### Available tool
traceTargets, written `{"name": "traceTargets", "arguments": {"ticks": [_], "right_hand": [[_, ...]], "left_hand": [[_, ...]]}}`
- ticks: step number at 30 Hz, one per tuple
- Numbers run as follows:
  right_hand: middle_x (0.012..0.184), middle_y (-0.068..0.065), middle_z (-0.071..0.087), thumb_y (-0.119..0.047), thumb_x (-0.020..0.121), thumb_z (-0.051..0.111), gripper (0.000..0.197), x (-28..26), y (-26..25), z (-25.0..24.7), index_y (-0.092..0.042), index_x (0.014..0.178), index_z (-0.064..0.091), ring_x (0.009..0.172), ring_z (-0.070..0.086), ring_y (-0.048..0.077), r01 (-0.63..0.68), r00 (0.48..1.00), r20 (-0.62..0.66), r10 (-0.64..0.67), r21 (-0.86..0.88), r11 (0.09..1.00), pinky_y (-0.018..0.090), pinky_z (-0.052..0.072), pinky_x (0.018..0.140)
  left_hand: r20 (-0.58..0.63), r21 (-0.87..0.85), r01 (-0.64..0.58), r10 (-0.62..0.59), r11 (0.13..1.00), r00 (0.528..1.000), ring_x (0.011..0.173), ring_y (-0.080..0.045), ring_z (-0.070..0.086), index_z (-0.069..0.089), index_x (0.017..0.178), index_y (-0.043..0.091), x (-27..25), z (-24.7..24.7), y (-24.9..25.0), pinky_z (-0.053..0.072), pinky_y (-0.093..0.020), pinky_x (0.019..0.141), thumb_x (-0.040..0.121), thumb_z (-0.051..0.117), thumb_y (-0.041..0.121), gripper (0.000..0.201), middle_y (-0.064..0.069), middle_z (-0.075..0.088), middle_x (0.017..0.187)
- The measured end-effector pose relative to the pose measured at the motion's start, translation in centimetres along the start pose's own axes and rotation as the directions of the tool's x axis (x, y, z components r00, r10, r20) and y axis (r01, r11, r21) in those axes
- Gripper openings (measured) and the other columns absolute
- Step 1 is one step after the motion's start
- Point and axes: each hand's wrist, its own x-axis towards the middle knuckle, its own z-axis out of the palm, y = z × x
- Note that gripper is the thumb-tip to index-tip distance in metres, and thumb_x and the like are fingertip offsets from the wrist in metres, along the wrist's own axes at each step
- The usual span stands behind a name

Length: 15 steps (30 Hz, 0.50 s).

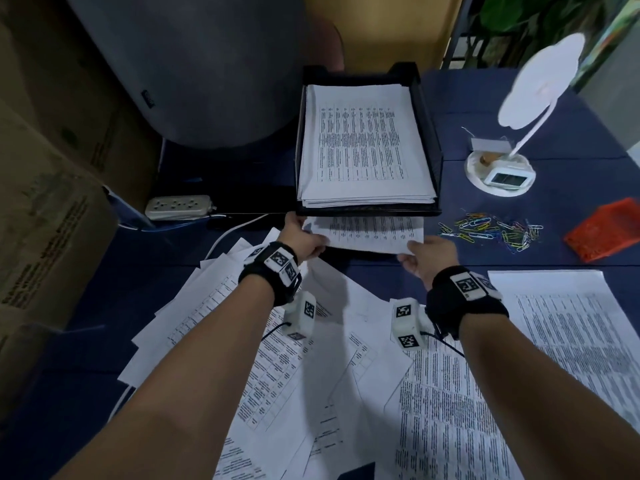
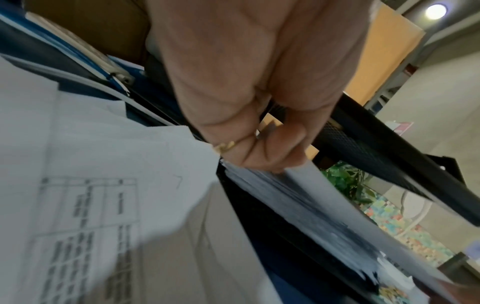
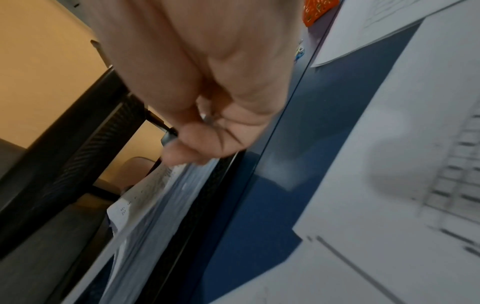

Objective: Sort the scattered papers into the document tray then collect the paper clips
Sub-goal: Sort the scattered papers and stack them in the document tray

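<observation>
A black two-tier document tray (image 1: pixel 434 133) stands at the back of the blue table, its top tier full of printed sheets. A stack of papers (image 1: pixel 370 232) sticks halfway out of the lower tier. My left hand (image 1: pixel 301 237) grips the stack's left corner, and my right hand (image 1: pixel 427 256) grips its right corner. The left wrist view has my left hand (image 2: pixel 262 152) pinching the paper edge (image 2: pixel 324 195) under the mesh tray (image 2: pixel 376 152). In the right wrist view my right hand (image 3: pixel 197 148) pinches the stack (image 3: pixel 155 195). Coloured paper clips (image 1: pixel 491 232) lie scattered right of the tray.
Many loose printed sheets (image 1: pixel 311 358) cover the table in front of me. An orange mesh container (image 1: pixel 604 230) sits right of the clips, a white desk lamp (image 1: pixel 498 168) behind them. A power strip (image 1: pixel 178 206) and cardboard boxes (image 1: pixel 45 202) stand at the left.
</observation>
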Motion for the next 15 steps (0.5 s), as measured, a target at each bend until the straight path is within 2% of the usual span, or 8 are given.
{"name": "traceTargets", "arguments": {"ticks": [3, 5, 6, 8, 10, 12, 13, 15], "right_hand": [[0.082, 0.018, 0.061, 0.008, 0.090, 0.052, 0.016, 1.2, -1.2, 0.4, -0.003, 0.101, 0.048, 0.056, 0.062, 0.023, 0.008, 0.999, -0.031, -0.005, 0.073, 0.997, 0.028, 0.054, 0.047], [0.066, 0.009, 0.061, 0.008, 0.088, 0.054, 0.012, 2.1, -1.5, 0.5, -0.002, 0.088, 0.047, 0.058, 0.061, 0.024, 0.056, 0.998, -0.029, -0.056, 0.005, 0.998, 0.024, 0.051, 0.044], [0.068, 0.009, 0.060, 0.007, 0.087, 0.054, 0.014, 2.5, -1.6, 0.6, -0.004, 0.090, 0.045, 0.062, 0.062, 0.026, 0.083, 0.996, -0.028, -0.084, -0.013, 0.996, 0.025, 0.053, 0.048], [0.081, 0.015, 0.058, 0.008, 0.086, 0.051, 0.020, 3.0, -1.8, 0.9, -0.010, 0.091, 0.042, 0.069, 0.063, 0.029, 0.122, 0.991, -0.057, -0.122, -0.008, 0.992, 0.036, 0.058, 0.063], [0.091, 0.022, 0.059, 0.009, 0.085, 0.050, 0.028, 3.7, -1.6, 1.0, -0.016, 0.080, 0.040, 0.072, 0.066, 0.033, 0.140, 0.987, -0.080, -0.141, -0.013, 0.990, 0.046, 0.058, 0.071], [0.098, 0.022, 0.061, 0.005, 0.084, 0.055, 0.030, 4.2, -1.3, 1.0, -0.020, 0.078, 0.040, 0.077, 0.067, 0.031, 0.166, 0.983, -0.049, -0.176, -0.157, 0.973, 0.046, 0.059, 0.075], [0.097, 0.020, 0.062, 0.002, 0.083, 0.057, 0.025, 4.2, -1.2, 1.1, -0.018, 0.081, 0.043, 0.078, 0.066, 0.030, 0.185, 0.977, -0.067, -0.202, -0.204, 0.961, 0.046, 0.059, 0.076], [0.091, 0.015, 0.062, -0.007, 0.082, 0.059, 0.015, 3.8, -0.8, 1.2, -0.012, 0.091, 0.047, 0.076, 0.063, 0.031, 0.211, 0.950, -0.179, -0.254, -0.229, 0.950, 0.049, 0.057, 0.077]], "left_hand": [[-0.096, 0.012, -0.082, 0.083, 0.997, 0.992, 0.061, -0.022, 0.055, 0.055, 0.099, 0.001, 1.1, 0.9, 0.2, 0.049, -0.022, 0.044, 0.080, 0.067, -0.003, 0.023, -0.014, 0.058, 0.077], [-0.121, 0.104, -0.099, 0.111, 0.990, 0.986, 0.069, -0.022, 0.061, 0.067, 0.090, 0.002, 1.6, 1.2, -0.2, 0.057, -0.028, 0.065, 0.079, 0.071, 0.006, 0.012, -0.013, 0.065, 0.082], [-0.118, 0.145, -0.104, 0.122, 0.984, 0.986, 0.076, -0.021, 0.064, 0.069, 0.092, 0.002, 1.9, 1.3, -0.5, 0.055, -0.027, 0.074, 0.078, 0.074, 0.010, 0.017, -0.009, 0.067, 0.086], [-0.101, 0.220, -0.160, 0.186, 0.962, 0.977, 0.087, -0.024, 0.068, 0.067, 0.089, 0.000, 1.9, 1.1, -1.0, 0.051, -0.019, 0.071, 0.077, 0.072, 0.010, 0.017, -0.006, 0.068, 0.087], [-0.083, 0.378, -0.224, 0.274, 0.898, 0.958, 0.088, -0.026, 0.067, 0.064, 0.079, 0.004, 1.4, 0.5, -1.3, 0.046, -0.017, 0.065, 0.079, 0.067, 0.010, 0.007, -0.009, 0.067, 0.088], [-0.047, 0.498, -0.234, 0.295, 0.835, 0.954, 0.094, -0.023, 0.064, 0.063, 0.082, 0.012, 0.9, -0.7, -1.8, 0.043, -0.017, 0.074, 0.080, 0.069, 0.013, 0.006, -0.009, 0.068, 0.101], [-0.016, 0.548, -0.229, 0.284, 0.804, 0.959, 0.099, -0.022, 0.063, 0.065, 0.088, 0.010, 0.5, -1.5, -2.0, 0.042, -0.018, 0.079, 0.082, 0.068, 0.013, 0.008, -0.007, 0.066, 0.108], [0.063, 0.699, -0.202, 0.223, 0.686, 0.973, 0.104, -0.024, 0.059, 0.065, 0.102, 0.010, 0.0, -2.9, -2.9, 0.042, -0.021, 0.082, 0.085, 0.066, 0.017, 0.019, -0.008, 0.059, 0.117]]}}
